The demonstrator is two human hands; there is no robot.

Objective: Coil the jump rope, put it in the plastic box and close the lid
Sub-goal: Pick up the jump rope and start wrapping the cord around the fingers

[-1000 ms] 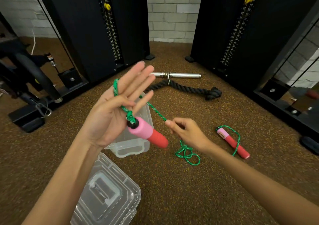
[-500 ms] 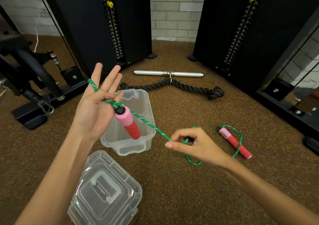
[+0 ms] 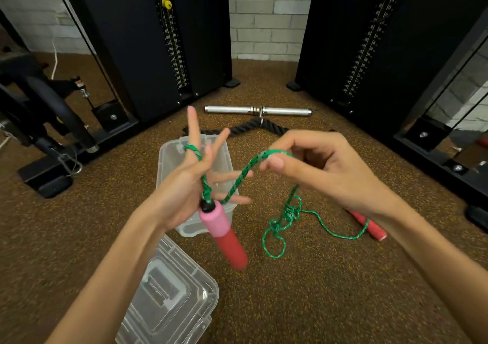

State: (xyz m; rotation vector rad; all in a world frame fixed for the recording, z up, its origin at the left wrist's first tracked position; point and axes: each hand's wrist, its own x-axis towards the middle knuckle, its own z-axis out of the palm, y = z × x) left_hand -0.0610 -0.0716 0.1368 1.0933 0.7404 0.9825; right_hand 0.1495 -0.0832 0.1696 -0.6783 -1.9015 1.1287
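The right hand (image 3: 327,169), pinching the green rope (image 3: 245,172), has risen from lower right to frame centre beside the left hand (image 3: 192,182), whose spread fingers carry one wrap; the handle (image 3: 221,230) hangs below. Coiling has just begun; the box (image 3: 169,159) stands open behind.

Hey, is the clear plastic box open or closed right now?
Open. The plastic box stands on the floor with no cover on it; its lid lies apart, nearer the camera. What is inside is partly hidden by the left hand.
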